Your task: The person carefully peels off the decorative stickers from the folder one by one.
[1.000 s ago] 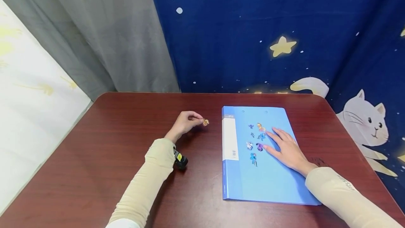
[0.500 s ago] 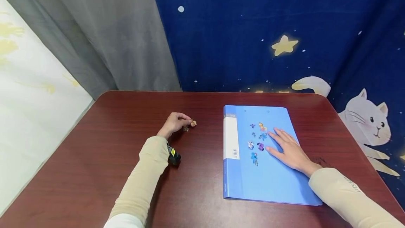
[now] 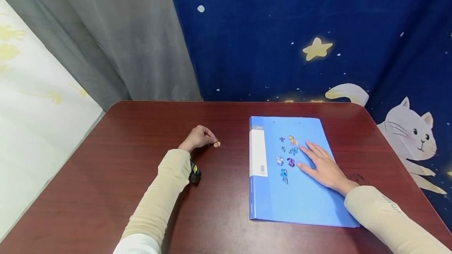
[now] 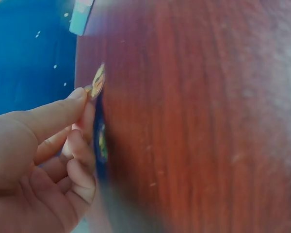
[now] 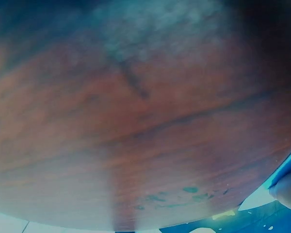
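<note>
My left hand (image 3: 199,137) pinches a small yellow-orange sticker (image 3: 217,144) between thumb and fingertips, just above the table left of the folder. In the left wrist view that sticker (image 4: 98,81) is seen almost edge-on, its reflection showing in the glossy tabletop. On the blue folder (image 3: 303,203) lies my right hand (image 3: 323,168), fingers spread and fairly straight. Close to its fingertips are several small cartoon stickers, among them an orange one (image 3: 293,140), a purple one (image 3: 291,162) and a blue one (image 3: 284,175). Only a sliver of that hand shows in the right wrist view.
The dark red wooden table (image 3: 106,175) carries the folder on its right half. A black wrist camera (image 3: 195,173) sits on the left wrist. Behind the table hang a grey curtain (image 3: 148,42) and a dark blue one (image 3: 247,42).
My left hand has moved left, away from the folder, still holding the sticker. Since half a second ago the sticker has dropped slightly. The right hand has stayed in place.
</note>
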Tool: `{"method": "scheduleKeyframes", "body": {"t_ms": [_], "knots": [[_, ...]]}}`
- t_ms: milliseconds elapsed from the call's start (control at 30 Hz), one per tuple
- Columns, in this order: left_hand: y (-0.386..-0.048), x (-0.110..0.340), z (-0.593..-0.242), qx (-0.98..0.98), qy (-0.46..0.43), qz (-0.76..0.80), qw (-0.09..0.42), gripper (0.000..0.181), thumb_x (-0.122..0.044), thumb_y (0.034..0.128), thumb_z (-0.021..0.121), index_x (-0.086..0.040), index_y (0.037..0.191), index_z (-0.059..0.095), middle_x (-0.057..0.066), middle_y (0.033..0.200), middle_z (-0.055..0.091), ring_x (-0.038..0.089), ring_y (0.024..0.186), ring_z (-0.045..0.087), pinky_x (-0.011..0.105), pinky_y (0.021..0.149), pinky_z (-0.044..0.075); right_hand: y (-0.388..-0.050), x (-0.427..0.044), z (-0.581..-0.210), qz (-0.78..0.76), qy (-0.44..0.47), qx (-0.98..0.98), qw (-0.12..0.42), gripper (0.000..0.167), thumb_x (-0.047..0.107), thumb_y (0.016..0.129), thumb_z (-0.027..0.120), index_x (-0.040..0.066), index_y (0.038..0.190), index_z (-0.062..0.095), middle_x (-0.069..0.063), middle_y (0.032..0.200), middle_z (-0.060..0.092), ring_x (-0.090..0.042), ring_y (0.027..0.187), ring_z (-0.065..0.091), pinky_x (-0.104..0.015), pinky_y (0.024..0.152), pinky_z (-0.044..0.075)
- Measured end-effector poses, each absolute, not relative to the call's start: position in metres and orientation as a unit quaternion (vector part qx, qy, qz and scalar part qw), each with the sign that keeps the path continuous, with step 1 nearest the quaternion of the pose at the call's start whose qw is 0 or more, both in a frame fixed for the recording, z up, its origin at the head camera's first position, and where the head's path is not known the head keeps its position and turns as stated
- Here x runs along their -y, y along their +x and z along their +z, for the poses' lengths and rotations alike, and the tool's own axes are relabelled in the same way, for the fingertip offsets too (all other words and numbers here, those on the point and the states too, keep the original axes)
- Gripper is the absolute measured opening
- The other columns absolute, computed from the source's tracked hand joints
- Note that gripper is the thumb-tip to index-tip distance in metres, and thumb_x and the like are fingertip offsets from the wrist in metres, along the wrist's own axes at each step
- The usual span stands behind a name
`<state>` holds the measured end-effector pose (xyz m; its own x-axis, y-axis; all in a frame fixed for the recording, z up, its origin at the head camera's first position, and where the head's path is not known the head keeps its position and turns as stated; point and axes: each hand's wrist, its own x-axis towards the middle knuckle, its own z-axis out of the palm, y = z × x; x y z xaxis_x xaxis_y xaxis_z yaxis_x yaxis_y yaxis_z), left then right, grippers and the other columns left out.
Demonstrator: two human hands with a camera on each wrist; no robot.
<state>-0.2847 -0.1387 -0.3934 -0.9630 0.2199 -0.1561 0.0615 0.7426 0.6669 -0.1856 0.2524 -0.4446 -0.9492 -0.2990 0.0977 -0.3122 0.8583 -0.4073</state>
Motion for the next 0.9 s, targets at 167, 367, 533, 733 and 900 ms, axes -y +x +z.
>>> {"method": "scheduleKeyframes", "body": {"t_ms": [167, 367, 533, 733, 900], "knots": [[-0.285, 0.135, -0.396, -0.939, 0.09, 0.321, 0.088, 0.009, -0.013, 0.0754, 0.069, -0.004, 0.072, 0.069, 0.003, 0.073, 0.065, 0.014, 0.067, 0.051, 0.023, 0.056, 0.04, -0.187, -0.252, -0.445, 0.209, 0.158, 0.965, 0.016, 0.066, 0.047, 0.085, 0.05, 0.007, 0.135, 0.035, -0.02, 0.141, 0.023, -0.038, 0.128, 0.014, -0.058, 0.098, 0.012], [-0.286, 0.13, -0.396, -0.951, 0.114, 0.279, 0.064, 0.008, -0.01, 0.0757, 0.067, -0.005, 0.069, 0.066, 0.003, 0.069, 0.064, 0.015, 0.063, 0.051, 0.024, 0.057, 0.042, -0.186, -0.252, -0.445, 0.205, 0.156, 0.966, 0.016, 0.066, 0.046, 0.085, 0.05, 0.006, 0.135, 0.034, -0.02, 0.141, 0.022, -0.038, 0.128, 0.014, -0.058, 0.098, 0.012], [-0.285, 0.127, -0.396, -0.963, 0.121, 0.239, 0.037, 0.007, -0.01, 0.074, 0.069, -0.004, 0.073, 0.064, 0.002, 0.065, 0.059, 0.015, 0.062, 0.051, 0.026, 0.06, 0.043, -0.186, -0.252, -0.444, 0.205, 0.156, 0.966, 0.016, 0.066, 0.046, 0.085, 0.049, 0.006, 0.135, 0.034, -0.021, 0.141, 0.022, -0.038, 0.128, 0.014, -0.057, 0.098, 0.012], [-0.281, 0.127, -0.395, -0.959, 0.116, 0.256, 0.044, 0.008, -0.01, 0.0773, 0.066, -0.003, 0.075, 0.063, 0.004, 0.069, 0.059, 0.016, 0.062, 0.052, 0.027, 0.059, 0.044, -0.185, -0.252, -0.445, 0.204, 0.158, 0.966, 0.02, 0.065, 0.046, 0.086, 0.049, 0.006, 0.135, 0.034, -0.021, 0.141, 0.023, -0.038, 0.129, 0.014, -0.056, 0.099, 0.012], [-0.279, 0.127, -0.395, -0.953, 0.132, 0.268, 0.056, 0.006, -0.008, 0.0791, 0.064, -0.004, 0.075, 0.065, 0.004, 0.073, 0.062, 0.017, 0.067, 0.054, 0.029, 0.065, 0.045, -0.185, -0.252, -0.445, 0.202, 0.157, 0.966, 0.019, 0.066, 0.046, 0.086, 0.049, 0.006, 0.135, 0.034, -0.021, 0.141, 0.023, -0.038, 0.129, 0.014, -0.057, 0.099, 0.012]]}}
